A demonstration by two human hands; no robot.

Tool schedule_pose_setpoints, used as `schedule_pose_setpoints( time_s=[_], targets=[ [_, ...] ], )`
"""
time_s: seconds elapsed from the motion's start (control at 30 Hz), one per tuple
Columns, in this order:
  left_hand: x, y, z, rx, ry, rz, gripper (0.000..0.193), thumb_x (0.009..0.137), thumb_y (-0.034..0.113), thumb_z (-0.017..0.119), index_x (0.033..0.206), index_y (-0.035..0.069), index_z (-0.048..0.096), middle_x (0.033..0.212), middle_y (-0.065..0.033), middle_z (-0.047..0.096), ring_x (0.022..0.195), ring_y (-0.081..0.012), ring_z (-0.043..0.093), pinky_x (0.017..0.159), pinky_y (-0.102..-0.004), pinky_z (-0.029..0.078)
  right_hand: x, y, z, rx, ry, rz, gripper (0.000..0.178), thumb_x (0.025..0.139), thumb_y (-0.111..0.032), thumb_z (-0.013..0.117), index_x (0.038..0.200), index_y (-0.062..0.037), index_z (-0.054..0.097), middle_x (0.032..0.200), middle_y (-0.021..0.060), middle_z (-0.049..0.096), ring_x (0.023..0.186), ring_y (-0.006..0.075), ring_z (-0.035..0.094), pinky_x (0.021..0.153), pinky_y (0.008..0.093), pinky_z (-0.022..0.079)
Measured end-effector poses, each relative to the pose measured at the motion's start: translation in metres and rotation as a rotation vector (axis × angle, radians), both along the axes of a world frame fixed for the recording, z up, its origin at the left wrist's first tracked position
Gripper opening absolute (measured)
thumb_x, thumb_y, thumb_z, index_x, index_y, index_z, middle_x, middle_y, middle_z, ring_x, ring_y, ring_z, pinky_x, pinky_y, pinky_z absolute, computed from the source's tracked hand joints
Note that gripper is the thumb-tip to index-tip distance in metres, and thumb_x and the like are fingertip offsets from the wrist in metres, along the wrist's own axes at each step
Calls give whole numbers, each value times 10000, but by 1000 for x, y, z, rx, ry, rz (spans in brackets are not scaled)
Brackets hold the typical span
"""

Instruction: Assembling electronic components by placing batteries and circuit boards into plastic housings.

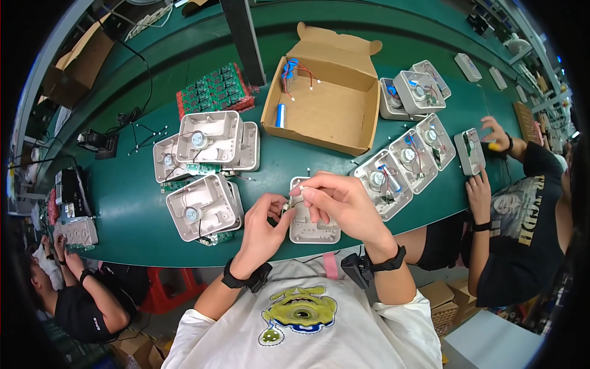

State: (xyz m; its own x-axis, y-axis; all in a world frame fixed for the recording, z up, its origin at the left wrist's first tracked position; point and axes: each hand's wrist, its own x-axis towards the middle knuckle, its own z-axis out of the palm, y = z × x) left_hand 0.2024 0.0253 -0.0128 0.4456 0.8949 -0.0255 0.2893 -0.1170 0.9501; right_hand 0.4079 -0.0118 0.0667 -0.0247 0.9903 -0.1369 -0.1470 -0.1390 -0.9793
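Just in front of me on the table lies a white plastic housing (pixel 314 234), partly hidden under my hands. My left hand (pixel 261 224) is closed, pinching a small green circuit board (pixel 285 209) over the housing's left side. Close to it, my right hand (pixel 347 200) is closed with thumb and forefinger on a tiny white plug (pixel 302 189). Whether the plug touches the board is too small to tell.
An open cardboard box (pixel 373 114) with blue batteries stands at the back. Green circuit boards (pixel 212 89) are piled at back left, beside stacked housings with speakers (pixel 209 132). More housings (pixel 409 157) line the right, where a co-worker's hand (pixel 479 190) touches one.
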Motion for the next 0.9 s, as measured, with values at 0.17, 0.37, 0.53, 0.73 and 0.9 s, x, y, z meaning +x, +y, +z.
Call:
schedule_pose_setpoints(
  time_s=[0.17,0.37,0.53,0.73,0.9],
  targets=[
    [4,0,10,53,44,3,246,917,-3,784,1122,-38,653,1019,-98,699,836,-147,682,731,-288,559,7,-11,-3,-17,-146,-17,160,1064,-74,640,1124,23,752,802,33,700,649,76,656,557,254,506],
    [3,-7,8,8,25,47,249,926,-12,778,1143,-45,661,1048,-96,702,852,-136,683,770,-277,564,-5,-19,-21,47,-659,-169,105,1010,-41,693,1066,44,714,780,119,733,604,111,670,561,289,526],
    [3,-10,2,73,-29,93,233,904,2,785,1114,-8,682,967,-116,682,793,-191,682,713,-316,566,-17,-22,-34,81,-694,-216,100,965,-21,730,1034,48,706,813,161,736,616,170,693,580,319,541],
    [6,-9,3,125,-36,84,226,906,-9,779,1112,-5,686,968,-110,686,780,-189,677,725,-313,563,-26,-18,-44,208,-734,-190,114,937,-9,745,1033,22,691,872,150,710,662,259,701,614,357,548],
    [8,-13,8,182,6,85,230,904,-24,772,1118,-9,689,970,-120,685,775,-207,676,718,-319,562,-35,-23,-49,192,-811,-224,87,943,-9,729,999,12,666,893,157,679,695,323,696,634,406,552]
  ],
)
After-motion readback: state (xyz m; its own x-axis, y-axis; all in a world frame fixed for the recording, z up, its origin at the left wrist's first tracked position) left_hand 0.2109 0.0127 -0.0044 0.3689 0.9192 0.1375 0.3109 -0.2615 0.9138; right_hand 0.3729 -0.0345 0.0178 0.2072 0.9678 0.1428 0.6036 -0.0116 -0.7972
